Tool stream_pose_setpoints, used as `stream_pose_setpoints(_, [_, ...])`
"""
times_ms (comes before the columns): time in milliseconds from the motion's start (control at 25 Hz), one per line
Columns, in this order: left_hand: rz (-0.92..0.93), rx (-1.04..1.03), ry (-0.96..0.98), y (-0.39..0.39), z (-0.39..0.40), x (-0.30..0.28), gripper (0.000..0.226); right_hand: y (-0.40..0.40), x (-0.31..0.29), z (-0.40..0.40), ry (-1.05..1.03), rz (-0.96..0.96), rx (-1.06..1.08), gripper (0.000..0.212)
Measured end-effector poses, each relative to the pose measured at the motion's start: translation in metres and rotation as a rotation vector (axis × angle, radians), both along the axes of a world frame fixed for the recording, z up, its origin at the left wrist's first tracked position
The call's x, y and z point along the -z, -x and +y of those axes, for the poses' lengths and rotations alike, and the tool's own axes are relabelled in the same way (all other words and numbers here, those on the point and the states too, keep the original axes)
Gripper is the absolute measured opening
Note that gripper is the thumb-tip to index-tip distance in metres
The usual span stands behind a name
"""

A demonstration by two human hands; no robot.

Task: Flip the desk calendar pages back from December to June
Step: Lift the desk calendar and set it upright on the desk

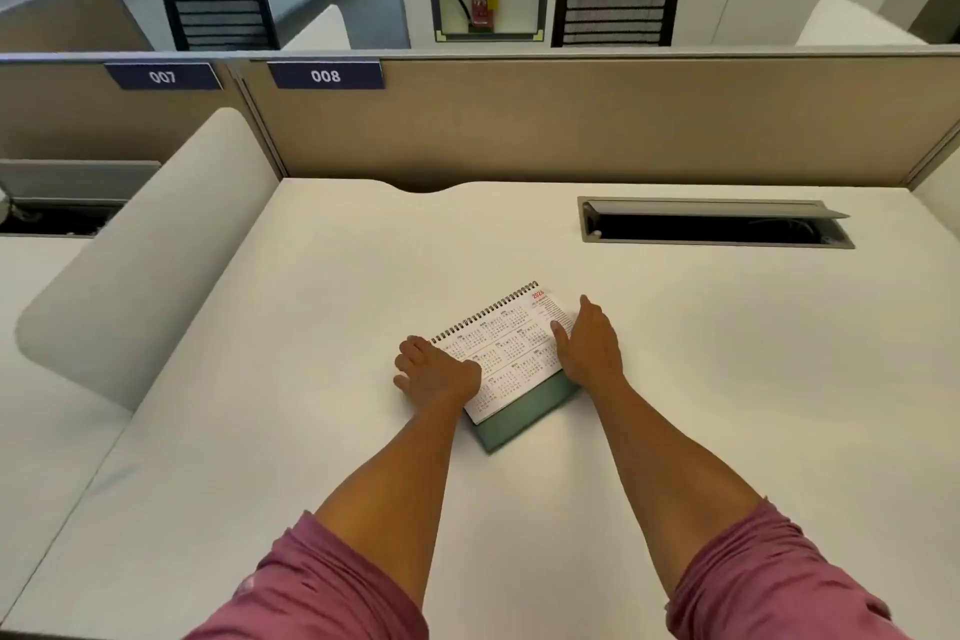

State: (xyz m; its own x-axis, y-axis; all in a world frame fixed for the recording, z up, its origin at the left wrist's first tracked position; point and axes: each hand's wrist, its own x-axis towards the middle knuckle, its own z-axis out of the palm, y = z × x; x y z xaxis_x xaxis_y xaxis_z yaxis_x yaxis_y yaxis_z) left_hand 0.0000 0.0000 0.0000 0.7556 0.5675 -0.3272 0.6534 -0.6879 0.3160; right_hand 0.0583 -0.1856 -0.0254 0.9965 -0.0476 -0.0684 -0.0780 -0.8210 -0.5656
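Desk calendar [511, 353] lies flat on the white desk [727, 379], between the two hands, turned at a slant with its black spiral binding on the far edge. Top page is white, showing a full-year grid of small month blocks with a red year heading at the far right corner (digits too small to read surely). Green base card sticks out below the page, on the side toward the person.

Left hand [436, 372]: palm down, fingers spread, resting on the calendar's left end, part on the page and part on the desk. Not pinching anything.

Right hand [589, 346]: laid along the calendar's right edge, fingers extended and pointing away, thumb on the page. Whether the fingers curl under the edge, cannot tell.

Both forearms bare, pink sleeves [322, 587] pushed up to the elbows.

Beyond the right hand, well apart: a cable hatch [717, 224] sunk into the desk, lid propped open. Beyond both hands, a tan partition [571, 120] with a dark tag reading 008 [325, 75].
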Motion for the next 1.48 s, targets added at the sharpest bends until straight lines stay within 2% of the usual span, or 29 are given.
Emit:
stream_pose_setpoints(120, [0.017,-0.141,0.086,-0.005,-0.001,-0.001,0.071,-0.001,0.001,0.001,0.021,0.051,0.025,0.068])
stream_pose_setpoints(400, [0.008,-0.225,0.319,-0.017,-0.007,0.000,0.060,0.000,-0.003,0.009,0.122,0.082,0.000,0.057])
stream_pose_setpoints(560, [-0.036,-0.308,0.471,-0.021,0.001,-0.004,0.052,-0.003,-0.003,0.014,0.136,0.103,0.062,0.052])
stream_pose_setpoints(680, [-0.163,-0.502,0.738,-0.015,0.014,0.001,0.042,-0.007,-0.005,0.015,0.048,0.138,0.174,0.059])
stream_pose_setpoints(760, [-0.228,-0.575,0.820,-0.013,0.020,0.002,0.032,-0.008,-0.006,0.017,0.000,0.174,0.247,0.062])
stream_pose_setpoints(960, [-0.274,-0.636,0.881,-0.018,0.037,0.000,0.043,-0.015,-0.006,0.027,-0.233,0.172,0.469,0.051])
stream_pose_setpoints(1080, [-0.332,-0.634,0.909,-0.020,0.048,-0.016,0.030,-0.022,-0.012,0.032,-0.399,0.125,0.553,0.046])
stream_pose_setpoints(1200, [-0.379,-0.609,0.923,-0.029,0.058,-0.030,0.025,-0.027,-0.019,0.040,-0.523,0.044,0.593,0.041])
stream_pose_setpoints(1480, [-0.401,-0.541,0.977,-0.035,0.080,-0.047,0.039,-0.030,-0.036,0.063,-0.623,-0.037,0.573,0.033])
